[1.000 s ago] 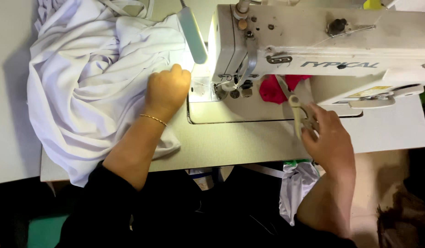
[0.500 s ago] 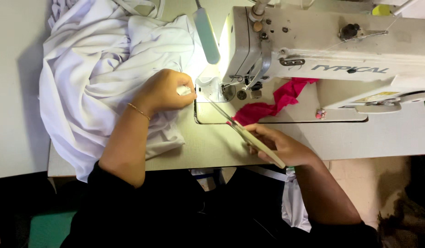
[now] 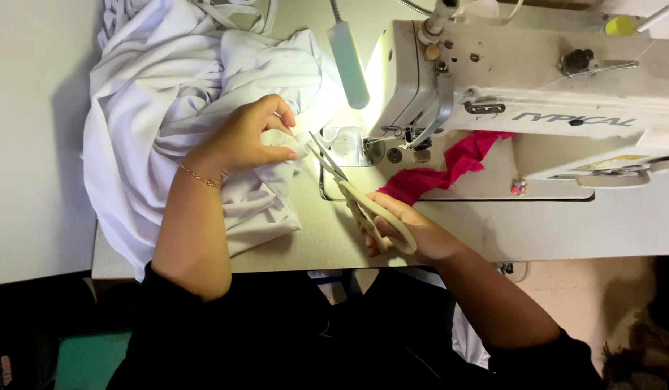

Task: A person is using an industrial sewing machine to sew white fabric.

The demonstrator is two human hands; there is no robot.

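here the white cloth point(image 3: 168, 108) is heaped left of the sewing machine point(image 3: 522, 87). the left hand point(image 3: 244, 137) pinches its edge just left of the machine. the right hand point(image 3: 410, 231), closed on the scissors point(image 3: 349, 191), aims their parted blades up-left at that edge.

From my feed I see a pale grey-beige worktop point(image 3: 493, 238) filling most of the view, with a cream industrial sewing machine point(image 3: 537, 79) standing on its far right part and a slim lamp point(image 3: 347, 65) on a flexible neck casting bright light on the bed by the needle. To the left a second, lighter table surface point(image 3: 31, 144) butts against the worktop. Below the front edge it is dark, with a patch of green floor point(image 3: 85, 361) at lower left.
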